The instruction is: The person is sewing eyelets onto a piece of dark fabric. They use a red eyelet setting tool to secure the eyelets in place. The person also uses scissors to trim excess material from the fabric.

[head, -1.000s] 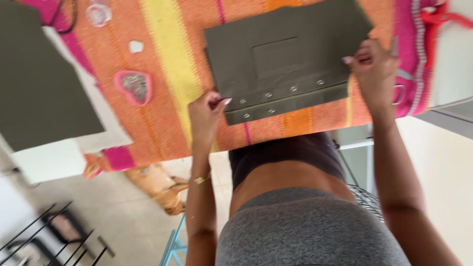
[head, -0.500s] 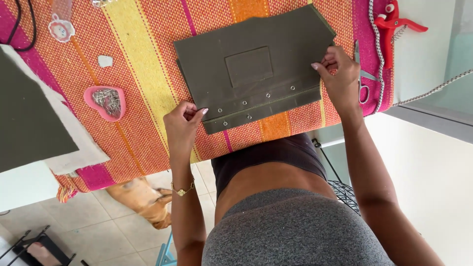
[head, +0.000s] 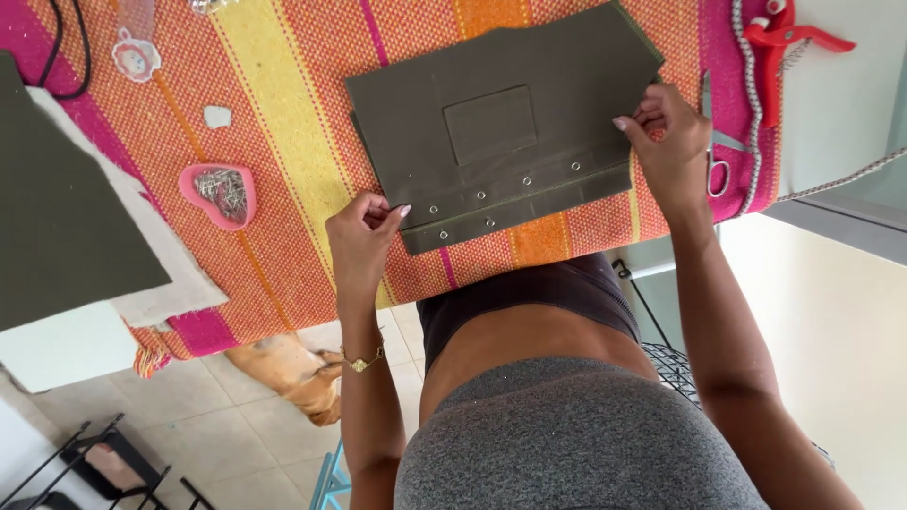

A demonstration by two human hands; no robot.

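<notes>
We are gripping the olive fabric panel (head: pixel 501 132) at both ends: our left hand (head: pixel 364 241) is pinching its lower left corner, our right hand (head: pixel 671 142) is pinching its right edge. The panel is lying flat on the striped cloth (head: pixel 283 142), long axis running hand to hand, eyelet row nearest us. Neither hand is nearer; both are touching it. Left of it, apart, a pink heart-shaped dish (head: pixel 219 194) is holding metal pins. Scissors (head: pixel 718 161) are lying just beyond our right hand.
</notes>
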